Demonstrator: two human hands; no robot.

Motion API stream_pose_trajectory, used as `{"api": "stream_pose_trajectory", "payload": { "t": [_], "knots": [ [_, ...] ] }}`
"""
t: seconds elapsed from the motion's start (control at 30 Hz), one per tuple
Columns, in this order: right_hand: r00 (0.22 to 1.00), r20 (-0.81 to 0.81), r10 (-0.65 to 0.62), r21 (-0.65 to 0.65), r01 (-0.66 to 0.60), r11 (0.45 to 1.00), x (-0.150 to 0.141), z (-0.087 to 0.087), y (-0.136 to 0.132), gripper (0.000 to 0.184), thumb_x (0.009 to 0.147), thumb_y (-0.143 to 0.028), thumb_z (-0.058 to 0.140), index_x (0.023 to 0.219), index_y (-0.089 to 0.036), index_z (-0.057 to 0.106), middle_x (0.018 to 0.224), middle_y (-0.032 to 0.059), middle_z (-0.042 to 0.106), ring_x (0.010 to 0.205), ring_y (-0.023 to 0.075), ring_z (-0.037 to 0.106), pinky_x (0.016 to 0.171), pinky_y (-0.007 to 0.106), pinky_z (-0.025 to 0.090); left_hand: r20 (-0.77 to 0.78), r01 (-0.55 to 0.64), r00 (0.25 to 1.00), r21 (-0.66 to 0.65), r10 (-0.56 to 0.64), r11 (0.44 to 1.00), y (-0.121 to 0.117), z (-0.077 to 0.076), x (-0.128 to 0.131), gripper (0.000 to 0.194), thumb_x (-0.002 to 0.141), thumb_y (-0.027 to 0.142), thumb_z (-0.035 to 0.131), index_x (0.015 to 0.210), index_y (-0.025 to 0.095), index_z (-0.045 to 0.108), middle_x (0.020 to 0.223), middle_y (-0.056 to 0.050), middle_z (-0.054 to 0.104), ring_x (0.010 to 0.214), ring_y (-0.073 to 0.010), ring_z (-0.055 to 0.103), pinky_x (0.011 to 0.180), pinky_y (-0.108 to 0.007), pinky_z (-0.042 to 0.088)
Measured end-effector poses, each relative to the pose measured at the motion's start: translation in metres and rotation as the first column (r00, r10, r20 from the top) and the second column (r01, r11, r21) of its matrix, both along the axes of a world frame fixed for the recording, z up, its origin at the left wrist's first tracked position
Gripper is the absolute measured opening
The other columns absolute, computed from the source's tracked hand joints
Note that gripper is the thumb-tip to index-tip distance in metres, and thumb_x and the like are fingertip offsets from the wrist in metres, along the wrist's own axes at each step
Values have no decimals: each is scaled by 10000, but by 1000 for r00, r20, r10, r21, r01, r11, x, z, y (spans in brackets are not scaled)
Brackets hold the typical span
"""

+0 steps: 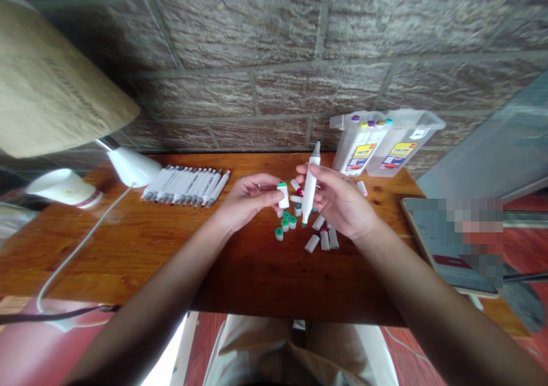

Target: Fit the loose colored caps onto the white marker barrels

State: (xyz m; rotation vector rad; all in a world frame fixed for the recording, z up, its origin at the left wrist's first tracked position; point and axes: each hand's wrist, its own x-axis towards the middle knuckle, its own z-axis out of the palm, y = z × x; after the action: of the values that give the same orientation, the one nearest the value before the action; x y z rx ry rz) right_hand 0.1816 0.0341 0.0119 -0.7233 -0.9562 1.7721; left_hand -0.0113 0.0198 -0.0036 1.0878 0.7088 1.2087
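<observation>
Pinched in my left hand (252,200) is a white marker cap (283,196) with a green top. My right hand (342,200) grips an uncapped white double-ended marker (311,186), tilted nearly upright, both dark tips bare. The two hands are close together but the cap and the marker are apart. Below them on the table lie several loose green-topped caps (286,224) and, to the right, several white caps lying on their sides (324,240). Some caps are partly hidden behind my right hand and the marker.
A row of uncapped markers (186,186) lies at the left on the wooden table (171,260). Two clear plastic cases (396,146) stand at the back right, one with several markers inside. A lamp (132,166), a paper cup (64,187) and a tablet (449,249) flank the work area.
</observation>
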Motion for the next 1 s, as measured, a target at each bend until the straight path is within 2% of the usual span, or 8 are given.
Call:
{"api": "stream_pose_trajectory", "payload": {
  "t": [0.13, 0.3, 0.4, 0.67, 0.8, 0.9, 1.0],
  "knots": [
    [999, 20, 40, 24, -41, 999, 0, 0, -2, 258, 711, -407, 864, 854, -196, 819, 711, -12, 675, 508, 48, 436, 443, 193, 325, 42, -27, 999, -6, 27, 1000, 1, 1, -1, 317, 589, 268, 955, 815, 156, 763, 683, -6, 746, 572, -110, 671, 568, -221, 563],
    [975, 136, 174, 166, -195, 967, 0, -4, -7, 226, 760, -397, 849, 856, -195, 819, 656, -20, 600, 530, 52, 417, 472, 193, 310, 73, -89, 994, 16, 87, 996, 4, -1, -3, 283, 592, 267, 953, 798, 180, 779, 695, 2, 750, 593, -99, 674, 601, -207, 552],
    [953, 225, 202, 228, -253, 940, -1, -3, -11, 230, 769, -400, 843, 844, -186, 803, 646, -15, 591, 535, 61, 418, 476, 200, 318, 82, -116, 990, 15, 114, 993, 4, -2, -4, 289, 586, 279, 957, 796, 187, 781, 691, 5, 748, 593, -98, 667, 619, -215, 550],
    [931, 308, 194, 254, -277, 927, -1, 2, -11, 280, 777, -432, 828, 893, -178, 804, 724, 17, 685, 560, 82, 501, 483, 207, 393, 134, -89, 988, 47, 82, 995, 3, 0, -5, 230, 627, 251, 938, 804, 208, 798, 690, 1, 760, 586, -94, 669, 613, -202, 538],
    [918, 326, 227, 232, -311, 922, -1, 0, -10, 274, 747, -383, 853, 918, -175, 804, 839, 26, 735, 693, 117, 620, 623, 235, 502, 144, -109, 984, 39, 102, 993, 3, 0, -3, 254, 611, 262, 948, 791, 189, 784, 684, 3, 756, 579, -100, 669, 584, -202, 540],
    [912, 346, 219, 243, -312, 918, -2, -4, -10, 290, 736, -394, 860, 930, -185, 805, 868, 26, 743, 810, 160, 665, 721, 271, 534, 147, -119, 983, 33, 113, 992, 3, 1, -3, 257, 608, 262, 949, 789, 187, 782, 691, 1, 759, 578, -104, 672, 574, -202, 542],
    [908, 358, 220, 240, -317, 918, -2, -7, -9, 315, 738, -411, 856, 968, -202, 807, 895, 29, 758, 852, 189, 682, 749, 302, 550, 145, -130, 982, 38, 123, 991, 4, 1, -4, 271, 594, 269, 955, 779, 183, 777, 691, 3, 756, 578, -106, 673, 576, -207, 548]
  ]
}}
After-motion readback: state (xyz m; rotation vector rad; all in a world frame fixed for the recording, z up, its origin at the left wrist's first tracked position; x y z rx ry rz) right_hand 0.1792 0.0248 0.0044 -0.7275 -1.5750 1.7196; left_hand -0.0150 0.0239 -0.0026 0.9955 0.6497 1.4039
